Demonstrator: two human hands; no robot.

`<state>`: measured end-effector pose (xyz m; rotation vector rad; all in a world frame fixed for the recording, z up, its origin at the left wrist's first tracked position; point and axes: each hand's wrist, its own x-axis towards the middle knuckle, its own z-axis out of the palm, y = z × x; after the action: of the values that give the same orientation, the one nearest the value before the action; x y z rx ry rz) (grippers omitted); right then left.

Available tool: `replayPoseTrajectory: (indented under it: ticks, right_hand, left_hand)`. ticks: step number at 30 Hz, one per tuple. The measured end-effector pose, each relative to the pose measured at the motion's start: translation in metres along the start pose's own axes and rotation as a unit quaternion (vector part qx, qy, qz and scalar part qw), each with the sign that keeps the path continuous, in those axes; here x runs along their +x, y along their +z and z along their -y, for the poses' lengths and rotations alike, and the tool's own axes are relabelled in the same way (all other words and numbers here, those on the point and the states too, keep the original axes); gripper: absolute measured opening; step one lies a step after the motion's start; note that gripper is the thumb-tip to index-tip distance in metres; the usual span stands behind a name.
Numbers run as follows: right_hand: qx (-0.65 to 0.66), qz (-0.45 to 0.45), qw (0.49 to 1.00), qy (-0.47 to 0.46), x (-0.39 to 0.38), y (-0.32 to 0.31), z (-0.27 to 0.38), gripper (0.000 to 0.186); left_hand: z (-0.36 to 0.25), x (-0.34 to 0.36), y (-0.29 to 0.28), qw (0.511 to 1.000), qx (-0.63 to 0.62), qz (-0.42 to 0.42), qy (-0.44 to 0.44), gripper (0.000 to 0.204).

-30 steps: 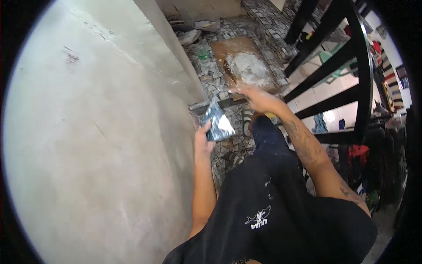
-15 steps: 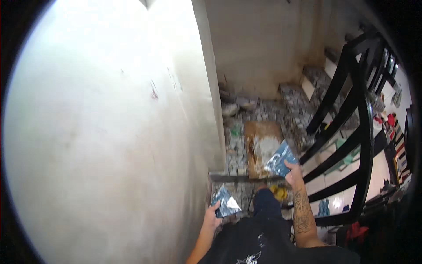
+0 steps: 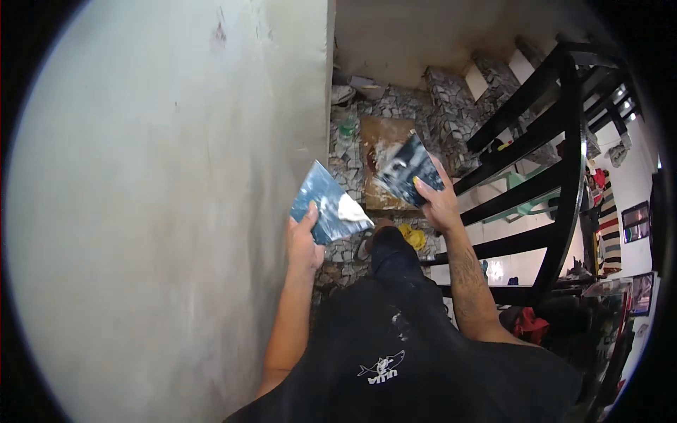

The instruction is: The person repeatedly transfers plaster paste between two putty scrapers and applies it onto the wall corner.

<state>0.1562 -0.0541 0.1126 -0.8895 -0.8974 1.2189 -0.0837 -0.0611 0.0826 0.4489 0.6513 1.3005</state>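
Left hand (image 3: 305, 236): closed around the lower-left edge of a blue spreader plate (image 3: 319, 204), centre of frame, thumb on the face. White paste blob (image 3: 350, 209) near that plate's right corner. Right hand (image 3: 438, 201): gripping a darker, paste-smeared plate (image 3: 412, 169), right of centre, thumb on top; fingers mostly hidden.

Both plates look thin, flat, probably light and fairly stiff; material uncertain. Smeared faces likely slick; paste soft, apt to slide if tilted. Best hold: clean outer edge, thumb above, fingers beneath, clear of paste.

Brown board (image 3: 388, 130) beyond, upper centre, paste-streaked. Pale wall (image 3: 176, 211) fills left of frame.
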Motion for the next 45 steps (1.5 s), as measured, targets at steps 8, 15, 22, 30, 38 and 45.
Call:
replayPoseTrajectory:
  ticks: [8,15,22,30,38,45]
  right_hand:
    - [0.255,-0.217,0.933,0.135,-0.065,-0.075,-0.049,0.026]
    - [0.095,-0.143,0.974,0.148,-0.078,-0.046,-0.076,0.032]
    - [-0.034,-0.116,0.983,0.14,-0.064,-0.007,-0.07,0.051]
    - [-0.29,0.047,0.956,0.009,-0.066,0.011,-0.081,0.049]
    - [-0.401,0.244,0.879,-0.078,-0.067,0.031,-0.087,0.053]
    - [-0.449,0.044,0.891,0.048,-0.03,-0.052,-0.097,0.057]
  left_hand:
    - [0.05,-0.023,-0.091,0.992,-0.059,-0.086,-0.072,0.025]
    - [0.041,-0.027,-0.094,0.992,-0.044,-0.075,-0.092,0.025]
    - [0.011,-0.026,-0.078,0.991,-0.03,-0.103,-0.084,0.029]
    - [0.041,-0.004,-0.083,0.996,0.025,-0.082,0.002,0.03]
    - [0.038,0.006,-0.07,0.994,0.044,-0.102,0.011,0.024]
    - [0.044,0.012,-0.066,0.989,0.036,-0.136,0.051,0.022]
